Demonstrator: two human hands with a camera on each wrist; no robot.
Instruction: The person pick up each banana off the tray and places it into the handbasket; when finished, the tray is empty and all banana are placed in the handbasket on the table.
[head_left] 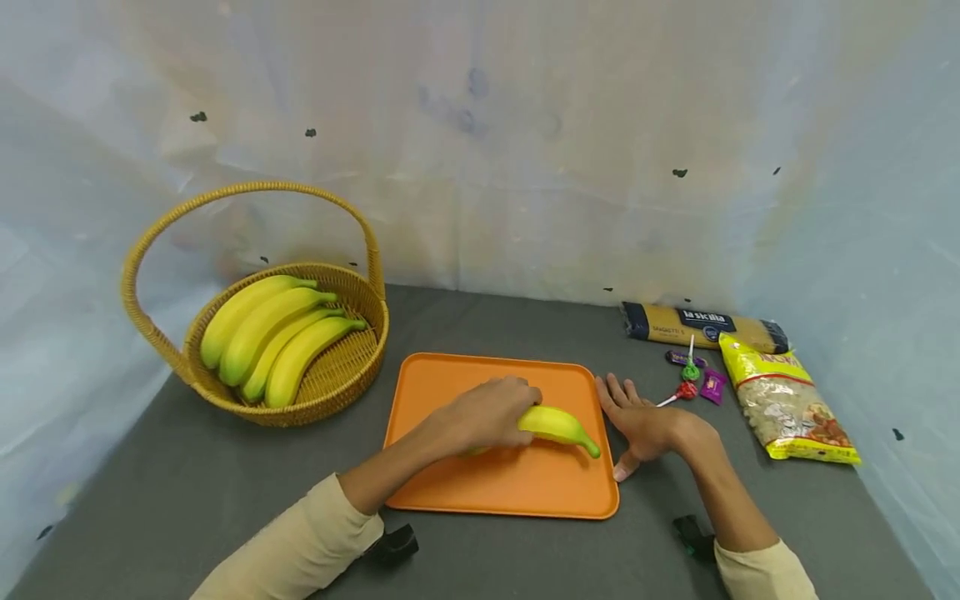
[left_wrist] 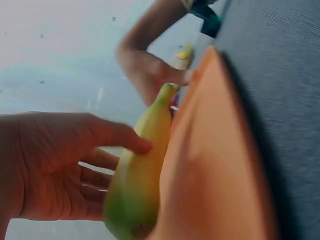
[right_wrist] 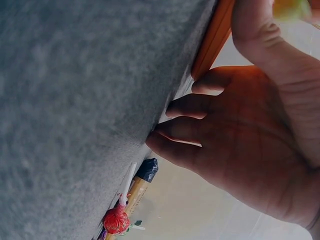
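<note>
My left hand (head_left: 491, 412) grips a yellow banana (head_left: 558, 425) from above, over the orange tray (head_left: 465, 487). In the left wrist view the thumb lies across the banana (left_wrist: 137, 175), with the fingers behind it; its greenish end points down and its stem toward the other hand. The banana is close over the tray surface. At the tray's right edge my right hand (head_left: 648, 429) is spread, fingers straight, with thumb and fingertips right at the rim. The right wrist view shows that hand's palm (right_wrist: 240, 125) and its fingertips down at the grey tabletop, beside the tray's edge (right_wrist: 212, 45).
A wicker basket (head_left: 382, 333) with a tall handle holds several bananas (head_left: 258, 329) at the left. To the right lie a spaghetti pack (head_left: 705, 327), a yellow food bag (head_left: 787, 404), a red lollipop (head_left: 686, 390), a green lollipop (head_left: 691, 372) and purple-wrapped sweets (head_left: 713, 387).
</note>
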